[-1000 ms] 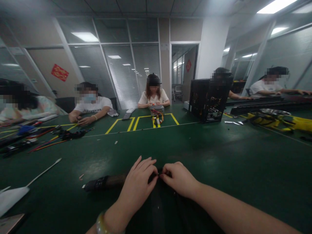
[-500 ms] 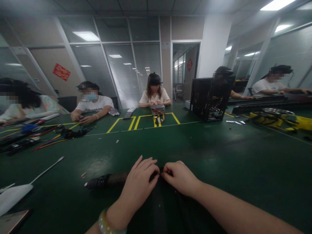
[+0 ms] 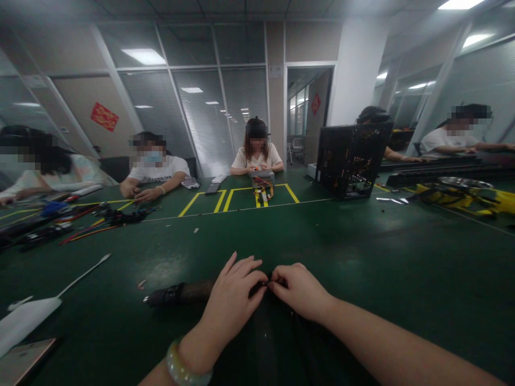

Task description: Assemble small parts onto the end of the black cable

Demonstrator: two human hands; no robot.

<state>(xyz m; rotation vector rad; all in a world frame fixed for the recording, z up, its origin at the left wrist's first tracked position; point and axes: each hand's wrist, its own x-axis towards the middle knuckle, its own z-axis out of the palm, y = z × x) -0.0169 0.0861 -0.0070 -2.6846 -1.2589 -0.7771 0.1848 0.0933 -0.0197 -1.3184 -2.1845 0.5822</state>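
Fingers of left hand [image 3: 234,295] and right hand [image 3: 303,292] pinch a dark piece [image 3: 266,283], axis unclear; black tool [image 3: 177,295] lies crosswise, tip leftward.

Room: tabletop [image 3: 402,268] beyond right hand [image 3: 300,289] | Obstacles: dark tool [image 3: 175,296] beside left hand [image 3: 231,297], black case [image 3: 348,161] farther

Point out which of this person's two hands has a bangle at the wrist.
The left hand, the one nearer the dark cylindrical object: a pale bangle circles its wrist, while the right hand has a bare wrist.
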